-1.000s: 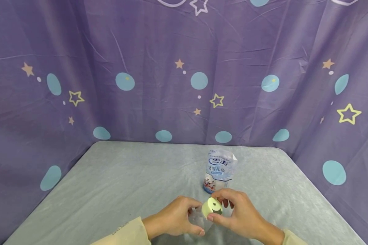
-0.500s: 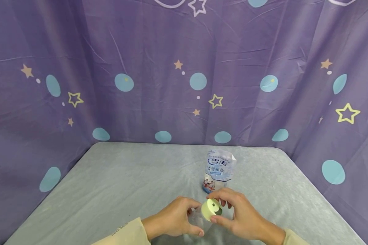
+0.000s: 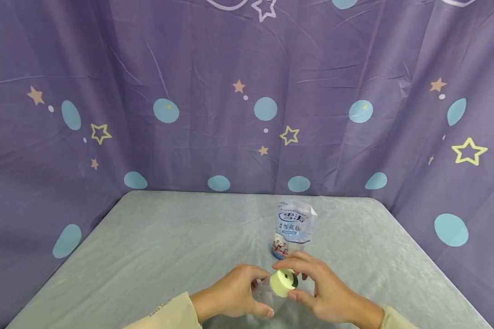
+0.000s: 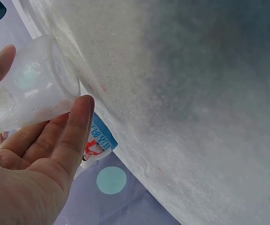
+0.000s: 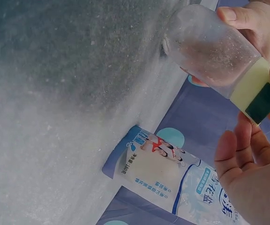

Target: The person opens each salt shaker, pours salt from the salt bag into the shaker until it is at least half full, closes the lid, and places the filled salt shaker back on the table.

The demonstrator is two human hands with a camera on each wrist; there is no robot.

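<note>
My left hand [image 3: 235, 292] grips the body of a clear seasoning shaker bottle [image 5: 205, 49], thumb on one side and fingers on the other. The bottle leans, its base close over the cloth. Its pale yellow-green cap [image 3: 281, 284] has a small hole and a dark green part [image 5: 264, 104] at one side. My right hand [image 3: 323, 290] pinches this cap between thumb and index finger, the other fingers curled behind. White grains cling inside the bottle near the cap. Just beyond the right hand stands a blue and white salt pouch [image 3: 295, 226], its top corner cut or folded.
A pale grey-green cloth [image 3: 169, 237] covers the table. Behind it and along the sides hangs a purple curtain [image 3: 214, 82] with stars and blue dots. The pouch is the nearest object to the hands, right behind the cap.
The right thumb has slid rightward and the index finger leftward around the cap. The cap's dark green part has turned toward the right and back. The left hand and the pouch have stayed put.
</note>
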